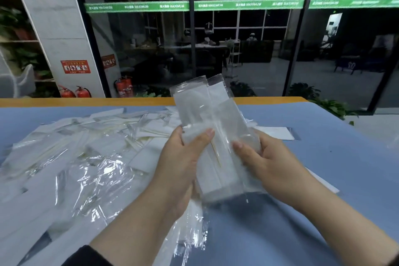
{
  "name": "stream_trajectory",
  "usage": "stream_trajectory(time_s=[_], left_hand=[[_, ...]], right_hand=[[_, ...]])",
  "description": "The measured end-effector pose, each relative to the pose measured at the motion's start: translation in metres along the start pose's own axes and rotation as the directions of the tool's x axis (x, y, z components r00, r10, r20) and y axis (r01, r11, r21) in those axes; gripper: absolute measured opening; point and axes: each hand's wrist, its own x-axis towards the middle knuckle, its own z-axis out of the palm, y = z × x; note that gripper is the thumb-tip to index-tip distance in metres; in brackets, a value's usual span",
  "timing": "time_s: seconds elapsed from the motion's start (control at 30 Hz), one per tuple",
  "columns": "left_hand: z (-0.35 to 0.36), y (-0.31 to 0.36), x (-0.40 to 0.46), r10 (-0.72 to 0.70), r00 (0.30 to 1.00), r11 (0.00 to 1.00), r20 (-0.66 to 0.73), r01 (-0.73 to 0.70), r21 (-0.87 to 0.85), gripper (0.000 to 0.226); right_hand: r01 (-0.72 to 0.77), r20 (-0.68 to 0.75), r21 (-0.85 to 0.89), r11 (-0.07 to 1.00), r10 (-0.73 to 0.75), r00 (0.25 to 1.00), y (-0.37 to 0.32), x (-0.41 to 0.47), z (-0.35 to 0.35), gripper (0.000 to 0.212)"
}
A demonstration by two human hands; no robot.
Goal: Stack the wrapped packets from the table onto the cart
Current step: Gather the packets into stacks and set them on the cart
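Note:
A bundle of clear-wrapped packets (212,119) with white napkins and a toothpick inside stands tilted upright above the table, held between both hands. My left hand (181,164) grips its left side, thumb across the front. My right hand (269,162) grips its right side, thumb on the wrap. A large loose pile of the same wrapped packets (71,157) covers the left half of the blue table (323,179). No cart is in view.
A single packet (278,133) lies flat on the table beyond my right hand. The table's orange far edge (86,101) runs below a glass wall. Red fire extinguishers (124,87) stand on the floor behind it, and green plants (330,106) sit at the right corner.

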Motion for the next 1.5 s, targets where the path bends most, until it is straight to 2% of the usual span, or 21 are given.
stream_trajectory(time_s=[0.07,0.17,0.27,0.33,0.4,0.5,0.57,0.63,0.7,0.73,0.8,0.83,0.9,1.03,1.13,1.23,1.3,1.37,1.4,1.43,1.5], left_hand=[[0.0,0.0,-0.001,-0.004,1.0,1.0,-0.014,0.004,0.001,0.028],[-0.002,0.001,0.001,0.031,0.995,1.0,-0.092,-0.031,0.005,0.023],[-0.007,0.004,0.003,0.061,0.984,0.998,-0.166,-0.063,-0.006,0.023],[-0.005,0.003,0.001,0.026,0.99,0.999,-0.139,-0.032,-0.035,0.026],[-0.001,0.001,-0.001,-0.02,0.997,0.999,-0.075,0.016,-0.047,0.029],[0.001,-0.002,-0.001,-0.011,0.998,0.999,-0.064,0.007,-0.052,0.028],[0.0,-0.001,0.0,0.003,0.998,0.998,-0.069,-0.007,-0.061,0.028],[-0.001,0.0,0.0,0.003,0.998,0.998,-0.059,-0.007,-0.059,0.028],[0.001,-0.001,-0.001,-0.004,0.999,0.998,-0.033,0.002,-0.067,0.029],[0.003,-0.001,-0.003,-0.01,1.0,0.997,-0.01,0.009,-0.082,0.03],[0.007,-0.001,-0.006,-0.012,0.998,0.993,0.055,0.018,-0.121,0.03],[0.009,-0.001,-0.007,-0.008,0.996,0.991,0.088,0.02,-0.134,0.03],[0.014,0.0,-0.009,0.001,0.99,0.989,0.141,0.02,-0.149,0.031],[0.02,-0.001,-0.015,0.0,0.982,0.989,0.188,0.028,-0.145,0.035],[0.021,0.001,-0.018,0.006,0.98,0.993,0.198,0.017,-0.117,0.035],[0.023,0.003,-0.019,0.045,0.977,0.992,0.208,-0.019,-0.125,0.043],[0.023,0.005,-0.018,0.116,0.985,0.981,0.126,-0.094,-0.168,0.068],[0.021,0.009,-0.017,0.192,0.981,0.958,-0.018,-0.191,-0.213,0.091],[0.018,0.011,-0.016,0.228,0.968,0.944,-0.101,-0.245,-0.219,0.087],[0.014,0.013,-0.015,0.264,0.95,0.937,-0.166,-0.294,-0.189,0.073],[0.01,0.016,-0.013,0.311,0.921,0.942,-0.234,-0.332,-0.052,0.051]], right_hand=[[-0.022,-0.03,-0.024,0.999,0.021,0.999,-0.002,0.0,0.004,0.028],[-0.081,-0.075,-0.181,0.98,0.068,0.995,0.002,0.001,-0.002,0.038],[-0.073,0.029,-0.257,0.964,0.084,0.996,0.003,0.0,-0.009,0.034],[-0.058,0.061,-0.253,0.966,0.075,0.995,0.003,-0.001,-0.008,0.031],[-0.056,0.041,-0.176,0.983,0.064,0.997,0.001,-0.001,-0.003,0.028],[-0.093,-0.014,-0.055,0.994,0.093,0.996,-0.002,0.001,0.0,0.03],[-0.096,-0.102,-0.062,0.993,0.089,0.991,-0.002,0.002,-0.001,0.035],[-0.048,-0.186,-0.084,0.995,0.032,0.982,-0.007,0.001,-0.003,0.026],[-0.056,-0.146,0.002,0.998,0.056,0.988,-0.013,-0.001,-0.004,0.042],[-0.066,-0.075,0.075,0.995,0.071,0.995,-0.015,-0.003,-0.003,0.048],[-0.049,0.082,0.16,0.986,0.036,0.996,-0.016,-0.007,0.003,0.05],[-0.034,0.109,0.162,0.986,0.017,0.994,-0.014,-0.007,0.005,0.051],[-0.018,0.075,0.196,0.98,0.003,0.997,-0.014,-0.007,0.007,0.049],[-0.019,0.023,0.389,0.921,0.01,1.0,-0.02,-0.009,0.003,0.041],[0.003,0.003,0.406,0.914,-0.005,1.0,-0.026,-0.015,0.0,0.038],[0.017,-0.022,0.332,0.943,-0.01,1.0,-0.033,-0.021,-0.007,0.036],[0.02,-0.04,0.221,0.975,-0.011,0.999,-0.04,-0.028,-0.017,0.036],[0.006,-0.017,0.042,0.999,-0.005,1.0,-0.048,-0.035,-0.032,0.035],[-0.015,0.013,-0.064,0.998,0.016,1.0,-0.052,-0.039,-0.041,0.033],[-0.036,0.05,-0.181,0.983,0.046,0.998,-0.057,-0.042,-0.05,0.03],[-0.04,0.102,-0.44,0.897,0.094,0.99,-0.064,-0.046,-0.065,0.023]])
